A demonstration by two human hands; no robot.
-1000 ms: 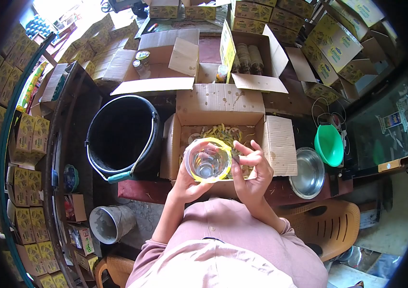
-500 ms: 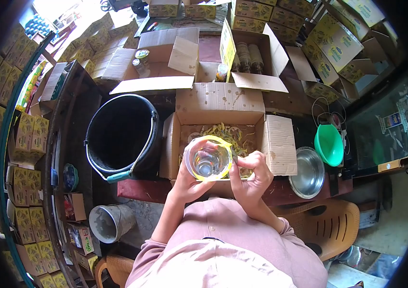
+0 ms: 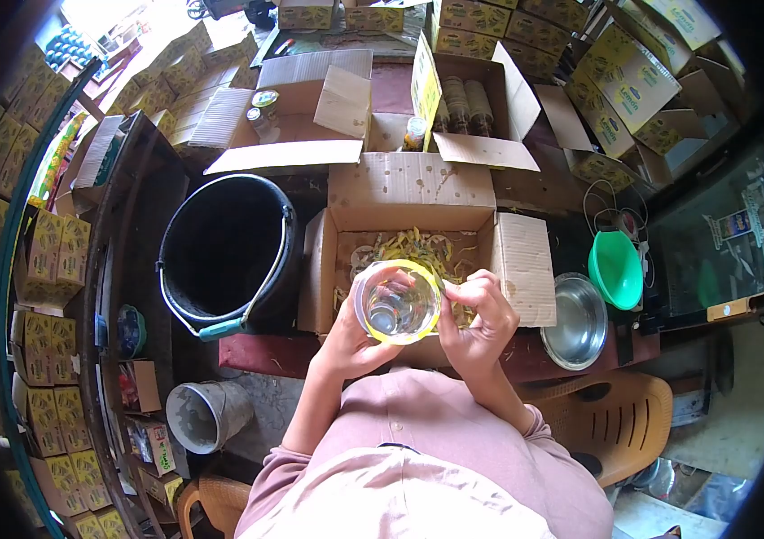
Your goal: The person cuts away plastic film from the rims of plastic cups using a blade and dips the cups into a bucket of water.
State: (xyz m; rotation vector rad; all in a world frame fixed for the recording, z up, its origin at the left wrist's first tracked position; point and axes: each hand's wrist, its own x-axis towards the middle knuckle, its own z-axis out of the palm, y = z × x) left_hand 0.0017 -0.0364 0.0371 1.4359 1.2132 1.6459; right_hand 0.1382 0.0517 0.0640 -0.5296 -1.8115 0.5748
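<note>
My left hand [image 3: 343, 339] is wrapped round a clear cup [image 3: 393, 310], its open mouth facing up at me. A bright yellow band [image 3: 437, 314] runs round the cup's rim. My right hand [image 3: 479, 314] pinches the right side of this rim between thumb and bent fingers; the exact contact point is partly hidden. Beneath the cup stands an open cardboard box [image 3: 409, 184] holding yellow strips and shreds [image 3: 413, 247].
Left of the box is a black bucket [image 3: 171, 283] with a teal-gripped handle. On the right sit a metal bowl [image 3: 575, 328] and a green bowl [image 3: 617, 269]. Further back, another carton [image 3: 526, 99] contains stacked cups. A grey bucket [image 3: 207, 418] stands on the floor.
The cup has tilted and shifted slightly right and down. A yellow point that stuck out at the rim's upper right no longer shows. My right hand has moved slightly right.
</note>
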